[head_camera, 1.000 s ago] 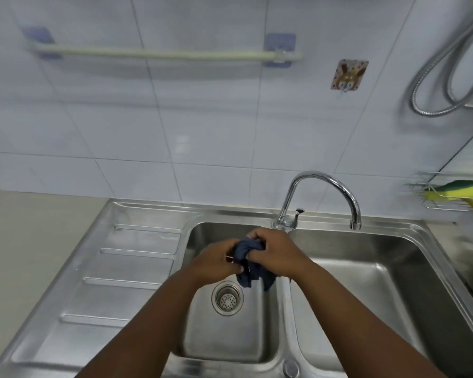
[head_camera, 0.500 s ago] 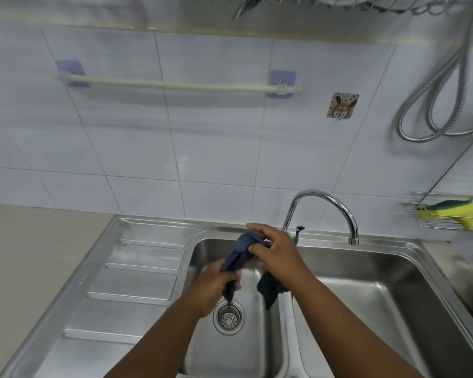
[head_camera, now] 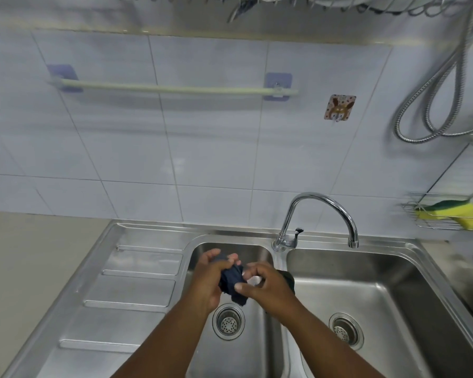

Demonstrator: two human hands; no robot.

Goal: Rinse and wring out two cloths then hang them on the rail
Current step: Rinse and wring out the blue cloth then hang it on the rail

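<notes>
A dark blue cloth (head_camera: pixel 232 282) is bunched between both hands above the left sink basin (head_camera: pixel 230 249). My left hand (head_camera: pixel 208 279) grips its upper end. My right hand (head_camera: pixel 265 285) pinches its lower part with thumb and fingers. A second dark green cloth (head_camera: pixel 289 279) shows behind my right hand, over the divider between the basins; whether my right hand holds it is hidden. The pale rail (head_camera: pixel 175 90) on the tiled wall is bare. The tap (head_camera: pixel 320 214) stands over the right basin with no water running.
The right basin (head_camera: pixel 380 271) lies to the right, a ridged drainboard (head_camera: pixel 129 290) to the left. A wire rack with a yellow-green sponge (head_camera: pixel 453 214) hangs at the right. A metal hose (head_camera: pixel 434 105) loops on the wall. A dish rack (head_camera: pixel 284 2) hangs overhead.
The view has tilted up, showing more wall and the overhead rack. My hands have drawn apart, then regripped the blue cloth, with my left hand now uppermost.
</notes>
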